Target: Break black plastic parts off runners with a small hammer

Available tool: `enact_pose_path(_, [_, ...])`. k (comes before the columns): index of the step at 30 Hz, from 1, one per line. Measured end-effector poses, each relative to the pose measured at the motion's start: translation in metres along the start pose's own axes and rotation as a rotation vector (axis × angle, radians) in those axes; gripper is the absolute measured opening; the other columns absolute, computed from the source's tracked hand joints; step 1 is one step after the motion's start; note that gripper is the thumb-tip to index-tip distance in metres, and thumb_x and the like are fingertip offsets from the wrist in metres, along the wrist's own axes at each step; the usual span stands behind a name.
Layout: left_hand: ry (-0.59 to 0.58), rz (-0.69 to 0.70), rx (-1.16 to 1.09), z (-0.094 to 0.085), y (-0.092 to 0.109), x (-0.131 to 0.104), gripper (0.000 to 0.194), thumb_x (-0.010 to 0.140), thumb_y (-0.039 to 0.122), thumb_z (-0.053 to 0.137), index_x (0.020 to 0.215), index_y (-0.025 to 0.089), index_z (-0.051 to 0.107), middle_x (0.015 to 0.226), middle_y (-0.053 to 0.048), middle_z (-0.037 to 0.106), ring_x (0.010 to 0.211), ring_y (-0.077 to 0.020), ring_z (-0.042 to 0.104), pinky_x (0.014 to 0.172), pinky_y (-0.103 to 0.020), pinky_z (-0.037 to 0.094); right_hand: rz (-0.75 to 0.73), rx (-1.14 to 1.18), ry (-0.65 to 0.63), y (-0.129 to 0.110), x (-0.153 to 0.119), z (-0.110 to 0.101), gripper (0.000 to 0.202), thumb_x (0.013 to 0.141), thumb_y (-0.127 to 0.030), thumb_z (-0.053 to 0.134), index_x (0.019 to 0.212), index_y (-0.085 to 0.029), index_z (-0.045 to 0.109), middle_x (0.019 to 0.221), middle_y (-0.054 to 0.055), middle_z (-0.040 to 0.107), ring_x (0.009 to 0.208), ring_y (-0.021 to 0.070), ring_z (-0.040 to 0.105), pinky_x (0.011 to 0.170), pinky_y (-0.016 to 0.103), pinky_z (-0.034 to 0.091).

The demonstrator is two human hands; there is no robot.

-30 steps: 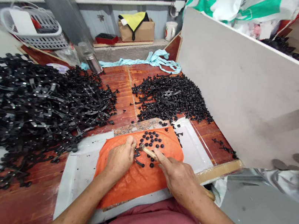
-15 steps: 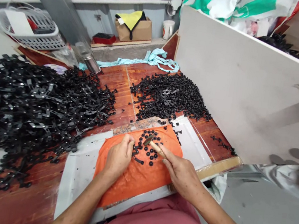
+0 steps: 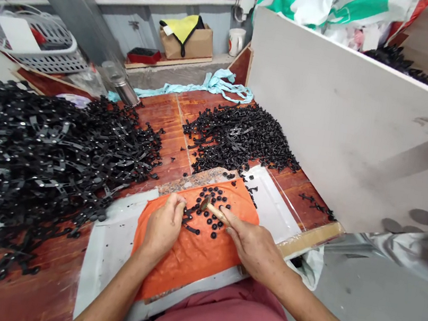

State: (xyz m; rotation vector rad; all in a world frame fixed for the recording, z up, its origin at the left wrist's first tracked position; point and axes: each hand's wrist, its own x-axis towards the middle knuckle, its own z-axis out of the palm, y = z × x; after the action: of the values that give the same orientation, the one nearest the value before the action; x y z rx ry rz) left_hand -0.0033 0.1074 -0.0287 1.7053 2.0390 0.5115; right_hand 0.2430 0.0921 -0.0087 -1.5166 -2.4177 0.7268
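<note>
My right hand (image 3: 248, 238) is closed round the wooden handle of a small hammer (image 3: 217, 212). The hammer's dark head lies low among several round black rubber-like pieces (image 3: 214, 227) on an orange cloth (image 3: 179, 257). My left hand (image 3: 164, 223) is pinched at the left side of these pieces, fingertips next to a black strap-like part (image 3: 188, 214); a grip on that part's end seems likely, but the fingers partly hide it. Another black strap piece (image 3: 192, 229) lies on the cloth just below.
A big heap of black jointed parts (image 3: 40, 140) covers the table's left. A second heap of small black pieces (image 3: 241, 138) lies behind the cloth. A tall grey board (image 3: 326, 107) stands at the right. Behind are a metal flask (image 3: 123, 85), a basket (image 3: 48, 58) and a mug (image 3: 236, 42).
The view has shifted slightly, so the whole scene sits a little further left. The hammer head has moved slightly toward my left fingertips. Both hands keep nearly the same pose.
</note>
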Motion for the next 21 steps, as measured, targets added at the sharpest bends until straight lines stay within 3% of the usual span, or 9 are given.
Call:
enact_pose_path(9, [0.048,-0.006,-0.057,-0.007,-0.011,-0.008,0.017,0.098,0.032,0.038,0.090,0.025,0.050,0.076,0.000,0.065,0.070,-0.0195,0.063,0.068,-0.029,0.041,-0.059,-0.059,-0.068,-0.009,0.007,-0.008,0.058,0.106,-0.024,0.045,0.159,-0.044,0.029,0.105,0.001,0.079,0.084,0.0201,0.076,0.067,0.025,0.050])
enact_pose_path(12, [0.032,0.001,-0.075,-0.007,-0.008,-0.008,0.016,0.097,0.032,0.038,0.089,0.025,0.050,0.078,0.000,0.066,0.072,-0.0196,0.064,0.069,-0.029,0.042,-0.051,-0.038,-0.061,-0.008,0.006,-0.008,0.059,0.105,-0.023,0.047,0.158,-0.043,0.030,0.110,0.001,0.079,0.088,0.0199,0.076,0.070,0.025,0.051])
enact_pose_path(16, [-0.010,-0.017,-0.050,-0.004,-0.002,-0.009,0.015,0.096,0.032,0.038,0.089,0.025,0.049,0.076,0.000,0.066,0.069,-0.0198,0.064,0.065,-0.028,0.040,-0.030,-0.064,0.002,-0.001,0.002,-0.007,0.053,0.106,-0.026,0.045,0.157,-0.038,0.037,0.096,0.001,0.080,0.079,0.0196,0.075,0.066,0.024,0.049])
enact_pose_path(21, [-0.053,-0.004,0.012,0.001,0.003,-0.010,0.014,0.099,0.029,0.037,0.093,0.026,0.049,0.079,-0.001,0.069,0.078,-0.0214,0.067,0.067,-0.028,0.040,-0.020,-0.040,0.008,0.004,-0.006,-0.008,0.059,0.105,-0.022,0.046,0.159,-0.040,0.031,0.098,0.000,0.080,0.080,0.0196,0.076,0.066,0.024,0.049])
